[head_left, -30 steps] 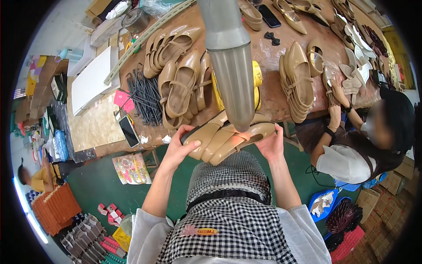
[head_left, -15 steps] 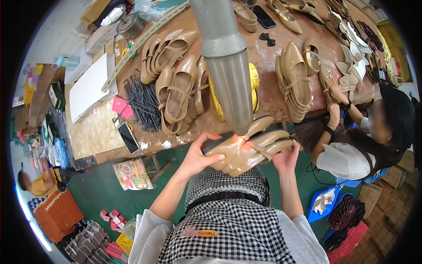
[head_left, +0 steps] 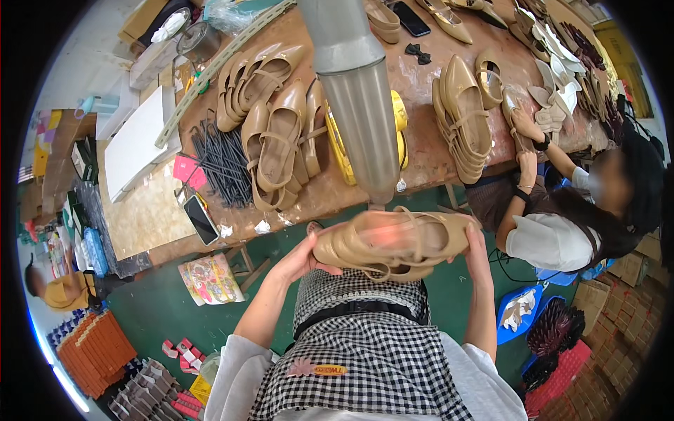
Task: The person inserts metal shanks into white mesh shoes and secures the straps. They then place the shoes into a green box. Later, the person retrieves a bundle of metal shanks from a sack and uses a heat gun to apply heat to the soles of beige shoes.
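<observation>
A nested stack of glossy beige strap shoes (head_left: 333, 245) lies sideways between my two hands, above my lap and in front of the table edge. My left hand (head_left: 298, 258) grips the left end, thumb on top and fingers partly hidden underneath. At the other end my right hand (head_left: 479, 247) is closed round the shoes, its fingers along the outer side. Just above the stack hangs the tip of a thick grey metal tube (head_left: 365, 133), apart from the shoes. A blurred orange-red glow falls on the inside of the top shoe.
On the brown table (head_left: 421, 161) stand more beige shoes (head_left: 281, 140), a yellow device (head_left: 399, 112) behind the tube, black rods (head_left: 225, 168) and a phone (head_left: 201, 219). A co-worker (head_left: 554, 231) sits at the right, hands on a shoe. A blue bin (head_left: 509, 330) stands on the floor.
The stack has been turned from toes-left with soles showing to openings facing up. Both hands have shifted grip, the left slightly lower. The orange glow moved from the toes to the shoe's inside.
</observation>
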Tool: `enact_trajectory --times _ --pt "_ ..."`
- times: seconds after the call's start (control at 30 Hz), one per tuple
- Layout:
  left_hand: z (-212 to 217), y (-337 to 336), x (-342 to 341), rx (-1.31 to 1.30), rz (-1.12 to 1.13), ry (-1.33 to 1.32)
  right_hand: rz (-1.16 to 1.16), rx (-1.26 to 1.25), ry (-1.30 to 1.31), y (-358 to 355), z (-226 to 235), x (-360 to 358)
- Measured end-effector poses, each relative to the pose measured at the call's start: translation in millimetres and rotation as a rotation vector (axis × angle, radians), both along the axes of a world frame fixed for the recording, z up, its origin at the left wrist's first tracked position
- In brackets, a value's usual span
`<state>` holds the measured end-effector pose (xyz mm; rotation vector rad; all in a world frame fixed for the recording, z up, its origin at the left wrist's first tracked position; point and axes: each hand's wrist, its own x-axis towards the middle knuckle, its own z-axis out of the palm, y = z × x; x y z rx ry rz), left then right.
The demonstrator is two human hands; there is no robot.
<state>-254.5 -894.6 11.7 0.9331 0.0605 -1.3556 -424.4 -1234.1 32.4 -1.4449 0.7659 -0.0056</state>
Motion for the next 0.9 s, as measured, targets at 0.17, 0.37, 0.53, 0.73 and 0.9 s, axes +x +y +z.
enact_trajectory --times 0.17,0.37,0.53,0.73,0.9 --pt "-21.5 22.2 5.5 0.237 0.100 0.467 0.109 0.092 0.282 8.8 -9.8 19.3" --pt "-11.9 20.4 15.2 0.302 0.219 0.605 0.038 -0.143 0.385 18.4 -7.8 48.4" --pt "-6.1 8.7 28.0 0.294 0.171 0.576 -0.019 -0.178 0.384 8.8 -6.0 53.0" --pt "-16.0 -16.5 45.8 0.254 0.006 0.552 -0.082 -0.163 0.490 -10.3 -14.6 51.1" --pt "-19.9 -50.1 57.7 0.321 -0.082 0.515 -0.107 -0.136 0.555 -26.8 -20.4 42.3"
